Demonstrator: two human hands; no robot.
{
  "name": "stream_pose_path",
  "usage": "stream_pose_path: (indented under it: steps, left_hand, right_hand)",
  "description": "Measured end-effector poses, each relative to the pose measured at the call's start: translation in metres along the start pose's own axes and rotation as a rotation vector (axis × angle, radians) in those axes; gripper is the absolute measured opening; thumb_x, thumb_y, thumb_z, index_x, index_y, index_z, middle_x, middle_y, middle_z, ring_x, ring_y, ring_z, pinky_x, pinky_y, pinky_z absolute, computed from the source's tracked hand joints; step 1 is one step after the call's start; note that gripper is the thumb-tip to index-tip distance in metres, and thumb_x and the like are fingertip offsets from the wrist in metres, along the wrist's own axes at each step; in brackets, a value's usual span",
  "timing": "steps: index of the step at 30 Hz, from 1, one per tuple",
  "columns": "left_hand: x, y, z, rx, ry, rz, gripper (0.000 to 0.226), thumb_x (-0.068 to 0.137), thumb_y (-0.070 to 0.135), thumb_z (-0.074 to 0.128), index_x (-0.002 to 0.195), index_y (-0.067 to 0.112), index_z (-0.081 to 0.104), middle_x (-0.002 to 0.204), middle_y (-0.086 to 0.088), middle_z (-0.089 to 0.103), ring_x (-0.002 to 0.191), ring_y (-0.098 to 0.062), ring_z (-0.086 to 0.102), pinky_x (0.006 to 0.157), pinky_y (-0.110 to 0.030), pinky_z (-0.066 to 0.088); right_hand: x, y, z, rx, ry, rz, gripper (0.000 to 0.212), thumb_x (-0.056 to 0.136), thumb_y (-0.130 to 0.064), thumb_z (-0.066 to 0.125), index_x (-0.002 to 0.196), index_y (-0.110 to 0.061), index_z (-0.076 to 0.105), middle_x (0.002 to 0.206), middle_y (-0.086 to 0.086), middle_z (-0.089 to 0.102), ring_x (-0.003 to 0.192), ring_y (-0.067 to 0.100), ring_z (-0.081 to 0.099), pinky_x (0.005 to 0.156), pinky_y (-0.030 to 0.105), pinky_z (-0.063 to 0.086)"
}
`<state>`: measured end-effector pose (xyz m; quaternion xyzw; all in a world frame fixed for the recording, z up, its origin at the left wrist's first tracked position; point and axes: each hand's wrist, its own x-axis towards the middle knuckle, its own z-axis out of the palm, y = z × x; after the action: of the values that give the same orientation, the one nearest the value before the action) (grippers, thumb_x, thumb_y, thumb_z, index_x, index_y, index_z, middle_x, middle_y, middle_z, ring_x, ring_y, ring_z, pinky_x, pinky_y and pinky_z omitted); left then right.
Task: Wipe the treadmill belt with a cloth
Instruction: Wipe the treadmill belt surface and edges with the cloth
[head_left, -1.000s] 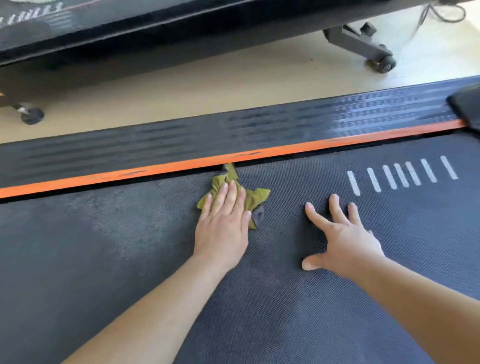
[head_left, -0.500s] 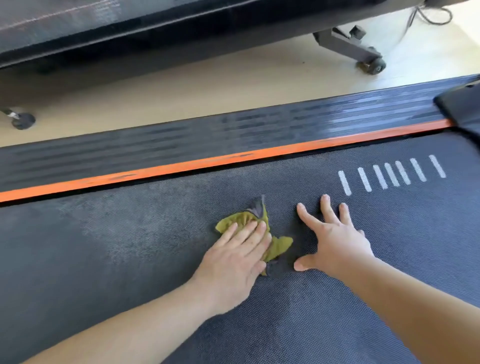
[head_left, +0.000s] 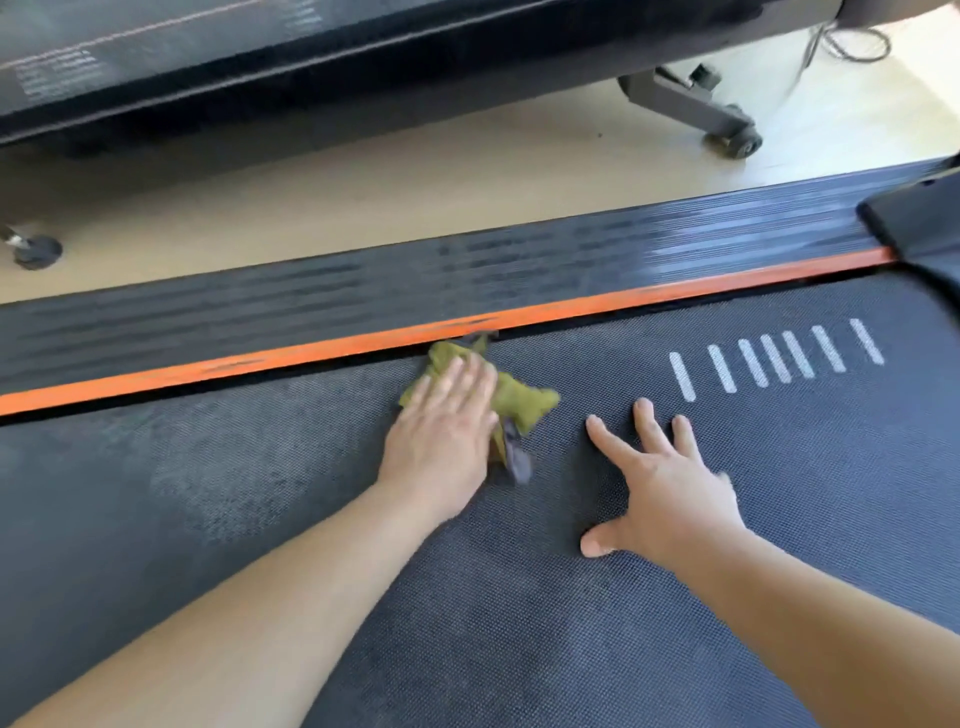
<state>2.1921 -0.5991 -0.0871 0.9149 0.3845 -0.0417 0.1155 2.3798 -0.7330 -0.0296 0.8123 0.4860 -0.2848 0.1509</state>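
Note:
The dark textured treadmill belt (head_left: 260, 519) fills the lower half of the head view. A crumpled olive-green cloth (head_left: 519, 402) with a grey corner lies on it, its far end touching the orange stripe (head_left: 311, 353). My left hand (head_left: 441, 441) presses flat on the cloth with straight fingers, slightly blurred. My right hand (head_left: 665, 488) rests on the belt to the right of the cloth, fingers spread, not touching it. A paler dusty patch (head_left: 208, 478) shows on the belt left of my left hand.
Beyond the stripe runs the ribbed black side rail (head_left: 467, 265), then pale wooden floor (head_left: 415, 176). A second machine (head_left: 260, 67) with a wheeled foot (head_left: 732, 140) stands at the back. Several white bars (head_left: 774, 358) mark the belt at right. A black cover (head_left: 919, 223) sits far right.
My left hand has pushed the cloth away from me, from mid-belt back up to the orange stripe. My right hand has stayed planted on the belt.

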Motion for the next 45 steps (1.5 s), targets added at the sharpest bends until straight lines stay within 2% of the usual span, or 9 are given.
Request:
stream_pose_path:
  steps: [6,13,18,23,25,29,34,40,45]
  left_hand:
    - [0.005,0.023,0.004,-0.129,-0.029,-0.055,0.064,0.104,0.054,0.008,0.163,0.029,0.005,0.170,0.005,-0.006,0.155,-0.011,-0.015,0.125,-0.036,-0.012]
    - [0.004,0.028,0.014,-0.007,-0.022,-0.043,0.064,0.103,0.061,0.005,0.162,0.037,0.000,0.169,0.001,-0.016,0.155,-0.019,-0.020,0.125,-0.050,-0.006]
    - [0.022,0.011,0.006,0.123,-0.075,0.383,0.061,0.106,0.052,0.016,0.163,0.030,0.009,0.170,0.005,-0.003,0.157,-0.013,-0.007,0.127,-0.043,0.000]
    - [0.024,0.029,0.005,0.051,0.042,-0.055,0.062,0.104,0.043,0.020,0.161,0.018,0.023,0.169,-0.006,0.019,0.157,-0.023,0.013,0.126,-0.048,0.016]
    - [0.011,0.065,0.019,-0.023,0.061,0.084,0.058,0.106,0.037,0.025,0.160,0.015,0.028,0.167,-0.005,0.025,0.156,-0.022,0.015,0.125,-0.048,0.018]
    - [0.026,0.042,0.003,0.051,-0.096,0.366,0.059,0.110,0.043,0.020,0.163,0.026,0.002,0.169,0.008,-0.009,0.155,-0.009,-0.012,0.127,-0.037,-0.005]
    - [0.048,0.070,0.004,-0.086,0.054,-0.028,0.058,0.110,0.035,0.022,0.162,0.013,0.012,0.171,-0.005,0.002,0.157,-0.023,-0.005,0.128,-0.041,0.002]
    - [0.041,0.069,0.013,-0.011,-0.028,0.479,0.056,0.107,0.032,0.034,0.160,0.016,0.028,0.168,-0.001,0.022,0.156,-0.020,0.013,0.124,-0.042,0.022]
    - [0.054,0.040,-0.006,-0.193,-0.018,0.195,0.066,0.106,0.044,0.044,0.163,0.027,0.015,0.171,0.008,0.001,0.155,-0.016,0.012,0.127,-0.037,0.013]
  right_hand:
    - [0.003,0.004,0.002,0.066,-0.001,0.005,0.137,0.053,-0.072,0.085,0.150,-0.062,-0.012,0.164,-0.012,-0.027,0.154,0.031,-0.019,0.113,0.069,0.027]
    - [0.003,0.004,0.003,0.063,0.008,0.003,0.135,0.054,-0.074,0.082,0.149,-0.062,-0.014,0.163,-0.013,-0.029,0.153,0.030,-0.020,0.115,0.067,0.028]
    - [0.002,0.003,0.003,0.071,0.000,-0.003,0.135,0.056,-0.073,0.083,0.150,-0.061,-0.013,0.163,-0.013,-0.030,0.154,0.030,-0.021,0.115,0.067,0.026]
    - [0.002,0.006,0.004,0.094,0.008,-0.001,0.136,0.055,-0.071,0.084,0.149,-0.063,-0.013,0.164,-0.014,-0.029,0.154,0.029,-0.021,0.115,0.068,0.025]
    - [0.001,0.006,0.006,0.120,0.029,-0.024,0.135,0.055,-0.072,0.083,0.150,-0.061,-0.012,0.164,-0.014,-0.029,0.154,0.028,-0.021,0.116,0.067,0.025]
    - [-0.007,0.026,-0.009,0.234,-0.011,-0.077,0.137,0.054,-0.075,0.082,0.150,-0.061,-0.013,0.164,-0.024,-0.020,0.154,0.015,-0.018,0.119,0.060,0.026]
    - [-0.023,0.072,0.000,0.124,-0.015,0.070,0.135,0.054,-0.077,0.081,0.144,-0.067,-0.018,0.163,-0.011,-0.031,0.154,0.030,-0.021,0.120,0.063,0.023]
    - [-0.015,0.074,0.010,0.147,-0.034,0.108,0.136,0.054,-0.068,0.088,0.144,-0.069,-0.013,0.162,-0.012,-0.033,0.153,0.033,-0.023,0.115,0.071,0.023]
    - [-0.016,0.076,0.013,0.153,-0.034,0.123,0.136,0.052,-0.068,0.088,0.143,-0.070,-0.013,0.162,-0.013,-0.032,0.153,0.033,-0.023,0.115,0.071,0.023]
